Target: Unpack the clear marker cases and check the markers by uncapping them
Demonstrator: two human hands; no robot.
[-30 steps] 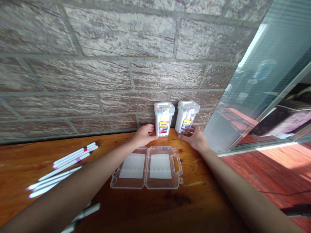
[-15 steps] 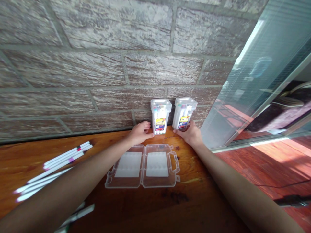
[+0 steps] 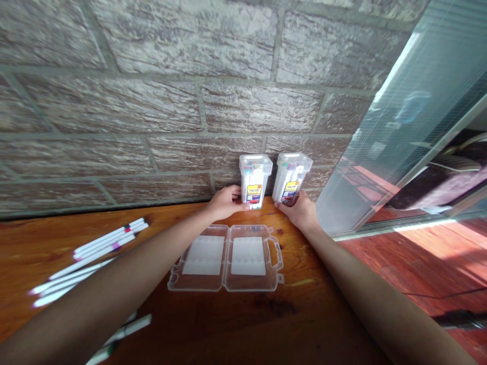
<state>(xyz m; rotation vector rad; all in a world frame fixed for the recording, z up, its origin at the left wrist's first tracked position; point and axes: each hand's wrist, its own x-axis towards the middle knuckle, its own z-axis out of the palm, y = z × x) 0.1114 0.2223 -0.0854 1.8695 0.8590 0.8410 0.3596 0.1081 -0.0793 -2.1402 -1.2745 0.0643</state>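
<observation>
Two clear lidded marker boxes stand upright by the brick wall, each full of white markers and with a yellow and blue label. My left hand point(image 3: 227, 202) is at the lower left side of the left marker box point(image 3: 256, 177), its thumb across the bottom front and its fingers at the side, partly hidden. At the right marker box point(image 3: 291, 175), which leans slightly, my right hand point(image 3: 301, 209) grips the lower right corner, thumb in front. An open clear plastic case point(image 3: 225, 290) with a handle lies flat before them, with white panels inside.
Several loose white markers point(image 3: 108, 238) lie on the wooden table point(image 3: 304, 314) at the left, and more markers point(image 3: 129, 327) show below my left forearm. The brick wall point(image 3: 171, 111) rises behind. A glass partition point(image 3: 361, 167) stands at the right, beside a reddish floor.
My left hand has closed in on the left marker box, and its thumb now overlaps the front. My right hand keeps its hold. The whole view has shifted slightly.
</observation>
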